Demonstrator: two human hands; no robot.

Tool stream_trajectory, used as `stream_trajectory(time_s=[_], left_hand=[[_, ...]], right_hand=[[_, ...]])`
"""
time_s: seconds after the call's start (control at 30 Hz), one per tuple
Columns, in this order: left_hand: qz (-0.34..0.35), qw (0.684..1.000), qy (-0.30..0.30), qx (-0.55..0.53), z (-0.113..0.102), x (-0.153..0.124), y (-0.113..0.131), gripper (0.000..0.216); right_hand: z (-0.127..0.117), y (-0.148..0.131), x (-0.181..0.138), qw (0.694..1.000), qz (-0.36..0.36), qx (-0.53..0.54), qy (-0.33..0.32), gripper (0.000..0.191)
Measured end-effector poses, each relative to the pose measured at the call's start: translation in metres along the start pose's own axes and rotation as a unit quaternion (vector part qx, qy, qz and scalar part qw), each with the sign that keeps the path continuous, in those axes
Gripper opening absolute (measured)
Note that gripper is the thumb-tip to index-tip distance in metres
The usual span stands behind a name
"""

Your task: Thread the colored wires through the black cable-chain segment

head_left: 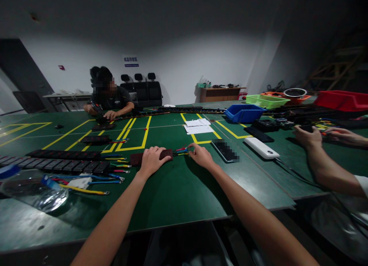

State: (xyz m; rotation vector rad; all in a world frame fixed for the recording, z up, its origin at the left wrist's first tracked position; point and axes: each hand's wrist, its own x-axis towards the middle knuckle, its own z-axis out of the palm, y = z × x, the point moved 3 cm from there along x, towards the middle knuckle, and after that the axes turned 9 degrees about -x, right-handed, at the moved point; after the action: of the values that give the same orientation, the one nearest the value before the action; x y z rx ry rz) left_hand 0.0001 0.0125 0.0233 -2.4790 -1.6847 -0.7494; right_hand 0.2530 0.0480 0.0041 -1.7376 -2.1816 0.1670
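A flat dark reddish-brown block [136, 159] lies on the green table in front of me. My left hand [153, 158] is closed over its middle, with the thumb along its right end. Short coloured wires [181, 151], red, blue, green and yellow, stick out from that end. My right hand [199, 154] pinches at the wires' tips between thumb and fingers; the exact contact is partly hidden. Left of the block, long black strips of modules [80, 166] lie side by side with lugged wires [122, 166] at their right ends.
A plastic bottle [34, 191] lies at left. To the right are a phone [224, 150], a white power bank [261, 148] with a cable, papers [198, 126] and a blue bin [244, 113]. A co-worker [110, 97] works across the table; another person's hands [310, 137] are at right.
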Motion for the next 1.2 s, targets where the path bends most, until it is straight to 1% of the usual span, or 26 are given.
stream_trajectory(time_s=[0.1,0.17,0.37,0.53,0.67,0.87,1.1,1.2], left_hand=[[0.0,1.0,0.002,0.003,-0.0001,0.0,0.0004,0.054],[0.001,1.0,0.004,0.006,-0.0003,0.0,0.0009,0.054],[-0.002,1.0,0.002,0.016,0.0007,0.0,0.0009,0.054],[0.001,1.0,0.005,0.011,0.002,-0.0001,-0.0007,0.054],[0.003,1.0,0.004,0.006,0.0016,-0.0003,-0.0011,0.055],[-0.002,1.0,-0.002,0.001,0.0013,-0.0004,-0.0003,0.056],[-0.011,1.0,-0.012,-0.006,-0.001,-0.0002,0.0017,0.057],[-0.01,1.0,-0.012,-0.007,-0.0012,-0.0003,0.0016,0.057]], right_hand=[[-0.0018,0.0025,0.0002,1.0,0.021,-0.003,0.023,0.029],[-0.0023,0.0029,0.0001,0.999,0.021,-0.01,0.023,0.027],[0.0009,0.0028,-0.0006,0.999,0.004,-0.033,-0.023,0.025],[-0.0005,0.0017,-0.0016,1.0,0.013,-0.021,0.002,0.029],[-0.0003,0.0019,-0.0016,0.999,0.031,-0.027,0.002,0.033],[0.0001,0.0042,-0.0011,0.999,0.023,-0.024,-0.011,0.024],[-0.0041,0.0021,-0.0023,1.0,0.015,-0.01,0.006,0.022],[-0.0053,0.0017,-0.0029,1.0,0.014,-0.024,0.009,0.024]])
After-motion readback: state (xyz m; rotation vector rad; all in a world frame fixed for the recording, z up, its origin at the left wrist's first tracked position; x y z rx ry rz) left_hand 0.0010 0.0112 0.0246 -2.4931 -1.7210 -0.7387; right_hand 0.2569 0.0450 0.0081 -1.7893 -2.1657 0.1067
